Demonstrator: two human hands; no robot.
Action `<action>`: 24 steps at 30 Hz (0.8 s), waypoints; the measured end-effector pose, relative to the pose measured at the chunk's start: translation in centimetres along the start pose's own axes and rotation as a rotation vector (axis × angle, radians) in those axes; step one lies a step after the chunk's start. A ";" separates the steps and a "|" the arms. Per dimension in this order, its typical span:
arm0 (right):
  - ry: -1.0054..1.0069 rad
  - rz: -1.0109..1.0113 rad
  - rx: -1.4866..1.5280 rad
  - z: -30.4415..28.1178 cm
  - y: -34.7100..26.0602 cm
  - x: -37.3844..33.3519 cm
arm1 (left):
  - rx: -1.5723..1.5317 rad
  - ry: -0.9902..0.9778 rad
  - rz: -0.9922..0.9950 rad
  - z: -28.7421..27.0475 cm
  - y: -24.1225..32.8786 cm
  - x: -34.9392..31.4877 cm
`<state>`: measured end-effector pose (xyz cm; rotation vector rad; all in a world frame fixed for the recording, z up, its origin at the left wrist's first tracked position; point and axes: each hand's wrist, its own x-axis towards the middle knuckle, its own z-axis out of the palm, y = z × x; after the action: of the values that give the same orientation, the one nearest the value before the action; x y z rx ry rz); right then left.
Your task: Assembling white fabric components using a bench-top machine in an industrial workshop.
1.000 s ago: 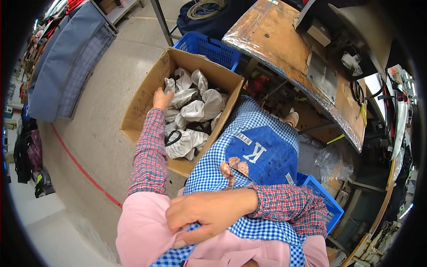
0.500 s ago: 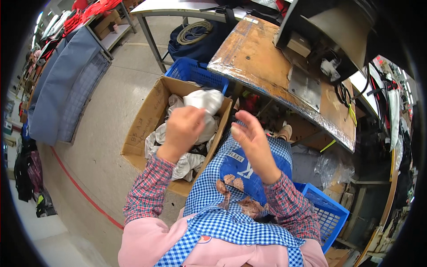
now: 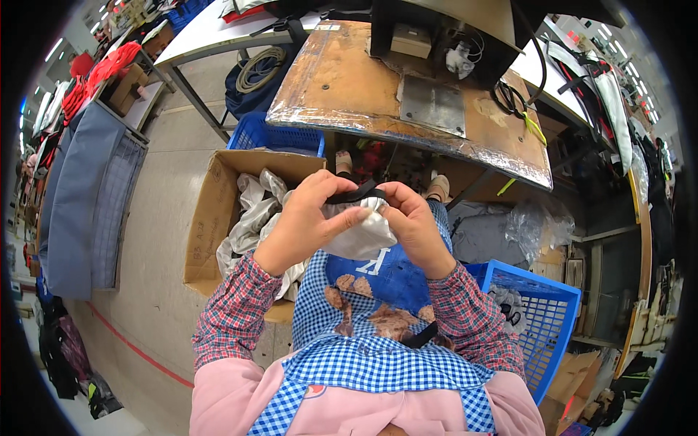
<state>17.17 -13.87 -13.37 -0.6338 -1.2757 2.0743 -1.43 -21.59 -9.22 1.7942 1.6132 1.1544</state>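
Note:
Above my lap, a white cloth piece (image 3: 361,234) with a black band (image 3: 358,193) along its top edge hangs between my two hands. My left hand (image 3: 305,218) pinches its left side, thumb in front on the cloth and fingers at the band. On the other side, my right hand (image 3: 419,227) grips the edge between thumb and fingers. Part of the band lies hidden behind my fingers. Across my blue checked apron (image 3: 389,367) lies a short black strip (image 3: 420,336). To the left, a cardboard box (image 3: 202,240) holds several crumpled white cloth pieces (image 3: 251,225).
Ahead stands a worn wooden workbench (image 3: 349,80) with a dark machine on it. One blue basket (image 3: 251,134) sits behind the box, and another blue basket (image 3: 542,327) with grey items is at my right. A grey covered rack (image 3: 87,196) stands far left.
The white cloth has come from over the box to above my lap. My right hand, empty before, now grips it too. The black band has come into sight, and my view has shifted right.

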 end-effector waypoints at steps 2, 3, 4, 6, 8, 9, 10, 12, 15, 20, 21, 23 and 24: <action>-0.007 -0.009 0.006 -0.3 0.3 -0.1 | 0.004 -0.081 -0.087 0.2 0.6 -0.1; -0.016 0.002 0.023 -0.4 0.5 -0.2 | -0.070 -0.058 -0.071 0.5 0.6 0.0; -0.025 0.014 0.039 -0.6 0.6 -0.3 | -0.072 -0.064 -0.070 0.4 0.7 0.1; -0.036 0.018 -0.007 -1.1 0.5 -0.4 | -0.256 -0.244 -0.311 -0.2 0.8 0.5; -0.125 0.092 -0.188 -1.5 0.0 -0.5 | -0.284 -0.266 -0.308 -0.3 0.4 0.7; -0.151 0.021 -0.237 -1.5 -0.6 -0.6 | -0.239 -0.309 -0.310 -0.5 0.7 1.0; -0.151 0.022 -0.236 -1.5 -1.4 -0.7 | -0.193 -0.350 -0.312 -0.6 0.8 1.1; -0.173 -0.132 -0.335 -1.5 -2.7 -0.7 | -0.172 -0.395 -0.305 -0.7 0.2 1.2; -0.238 -0.240 -0.618 -1.0 -4.1 -0.8 | -0.214 -0.455 -0.256 -0.1 -0.4 1.1; -0.118 -0.344 -0.863 -1.1 -2.8 -0.3 | -0.246 -0.418 -0.181 1.1 -0.4 1.3; -0.116 -0.344 -0.863 -1.0 -2.5 -0.5 | -0.065 -0.330 -0.069 1.4 0.4 1.2; 0.100 -0.230 -0.654 -0.5 -2.0 -0.8 | 0.067 -0.215 -0.008 2.1 0.7 0.9; 0.100 -0.229 -0.655 -0.4 -1.5 -0.9 | 0.066 -0.215 -0.009 2.3 0.4 0.8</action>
<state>18.46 -13.68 -12.10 -0.8082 -1.8793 1.4055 0.67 -20.48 -9.91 1.8796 1.5470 0.8793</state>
